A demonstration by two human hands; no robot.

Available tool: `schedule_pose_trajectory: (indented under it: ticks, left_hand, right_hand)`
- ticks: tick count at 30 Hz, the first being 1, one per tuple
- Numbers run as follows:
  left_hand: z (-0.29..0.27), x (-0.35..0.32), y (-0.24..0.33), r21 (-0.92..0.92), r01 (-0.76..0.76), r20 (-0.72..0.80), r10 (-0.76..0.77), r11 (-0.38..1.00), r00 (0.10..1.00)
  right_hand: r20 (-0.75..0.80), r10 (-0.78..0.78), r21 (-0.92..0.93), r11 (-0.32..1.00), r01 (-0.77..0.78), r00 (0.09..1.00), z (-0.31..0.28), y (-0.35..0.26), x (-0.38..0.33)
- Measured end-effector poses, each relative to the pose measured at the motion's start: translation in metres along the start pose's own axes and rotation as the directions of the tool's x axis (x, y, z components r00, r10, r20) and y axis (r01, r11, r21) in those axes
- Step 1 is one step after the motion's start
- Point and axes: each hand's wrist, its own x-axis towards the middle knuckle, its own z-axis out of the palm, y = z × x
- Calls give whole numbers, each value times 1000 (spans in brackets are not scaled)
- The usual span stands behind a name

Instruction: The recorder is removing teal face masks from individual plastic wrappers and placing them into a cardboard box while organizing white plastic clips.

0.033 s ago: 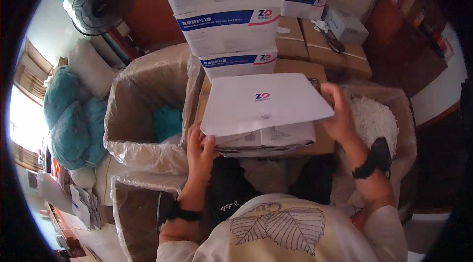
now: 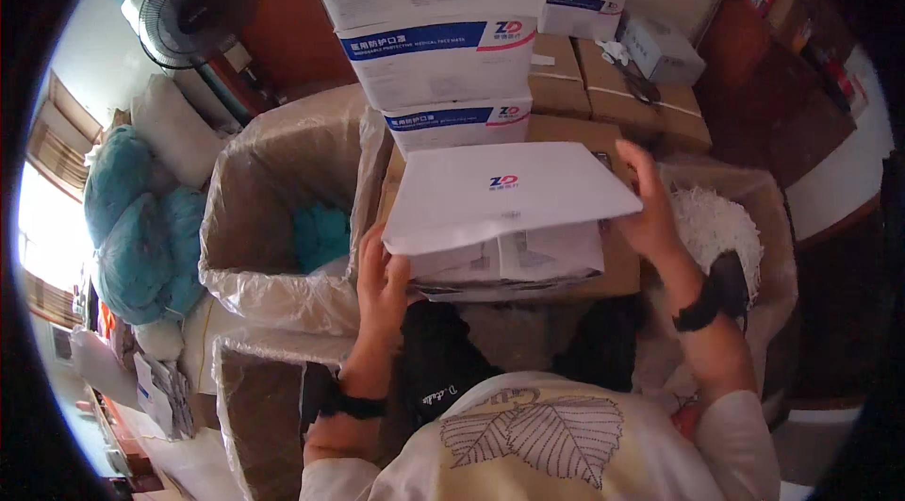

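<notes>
In front of me a white carton (image 2: 556, 258) sits on a brown cardboard box, its top flap (image 2: 504, 204) tilted up a little along the near edge. At the near left corner my left hand (image 2: 380, 279) has its fingers curled around the flap's edge, thumb toward me. My right hand (image 2: 649, 209) is against the flap's right corner, its index finger stretched up and away from the edge. Its lower fingers are partly hidden by the flap. A small dark object (image 2: 603, 159) lies behind the flap's far right corner, too small to name.
Beyond the carton rises a stack of white and blue cartons (image 2: 438, 58). On the left stands a plastic-lined box (image 2: 278, 279) with teal material (image 2: 320, 232) inside. A lined box (image 2: 782, 284) of white shreds (image 2: 712, 228) is at right. Further back are a fan (image 2: 200, 6) and teal sacks (image 2: 137, 228).
The flap's near edge has risen slightly. My right index finger has lifted off the flap's edge, and my left fingers have shifted a little upward.
</notes>
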Motion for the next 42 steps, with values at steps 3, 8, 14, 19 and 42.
schedule_pose_trajectory:
  ticks: [3,8,14,19,42]
  left_hand:
    - [6,25,13,-221,-129,-57,119,967,991]
    - [1,72,-19,23,5,-47,-4,1000,999]
    - [-1,114,-74,-122,221,153,-201,968,968]
    - [10,118,-58,-7,165,175,-161,986,971]
    - [39,96,-48,186,126,111,-148,974,983]
  right_hand:
    - [107,-169,112,981,157,980,15,38,30]
    - [178,238,187,944,-270,955,38,34,53]
    - [74,140,402,902,-158,987,60,17,57]
    - [-123,291,127,953,-276,949,68,39,73]
    - [349,475,-249,878,-409,807,87,129,108]
